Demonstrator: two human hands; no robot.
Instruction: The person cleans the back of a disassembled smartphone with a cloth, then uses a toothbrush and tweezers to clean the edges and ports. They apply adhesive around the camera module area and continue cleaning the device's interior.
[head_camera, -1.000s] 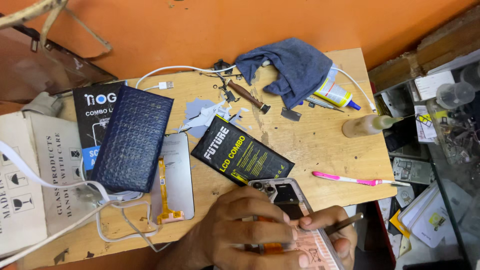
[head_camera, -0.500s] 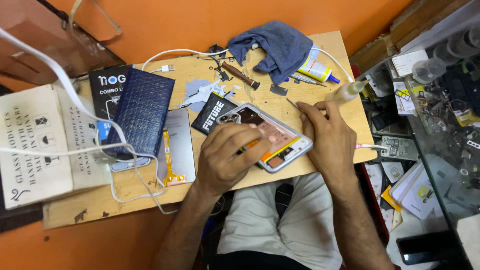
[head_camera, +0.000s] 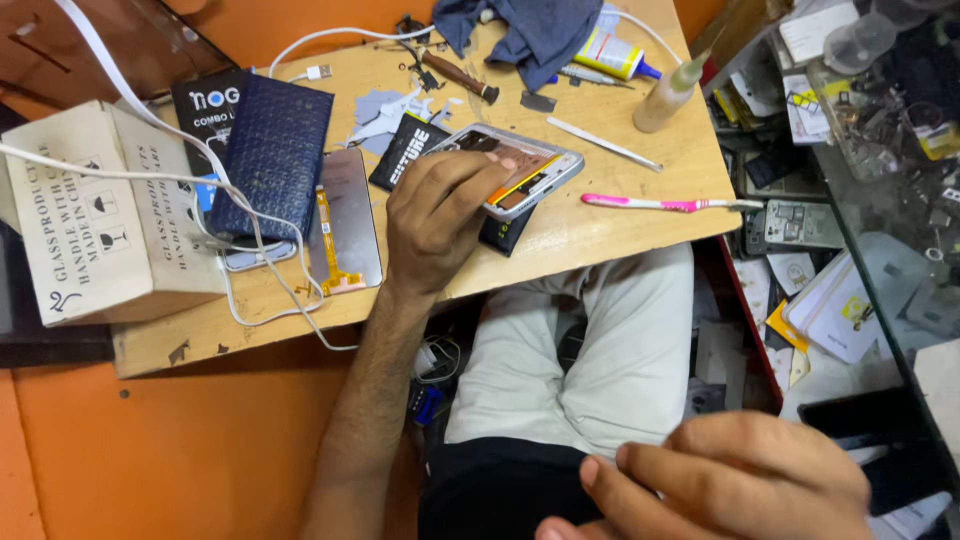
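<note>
Head view: left hand (head_camera: 435, 215) pinches the opened phone (head_camera: 520, 172) over the wooden table (head_camera: 600, 215), its long axis running lower-left to upper-right, open back up, while the right hand (head_camera: 730, 480) hangs loosely curled, holding nothing, well apart.

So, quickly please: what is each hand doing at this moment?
Left hand: closed on the opened phone, fingers on top.
Right hand: near the camera, loosely curled, holding nothing visible.

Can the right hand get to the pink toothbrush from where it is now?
Probably yes. The right hand is empty, low over the lap, off the table. The pink toothbrush lies alone at the near edge, and the left hand is busy on the opened phone.
</note>
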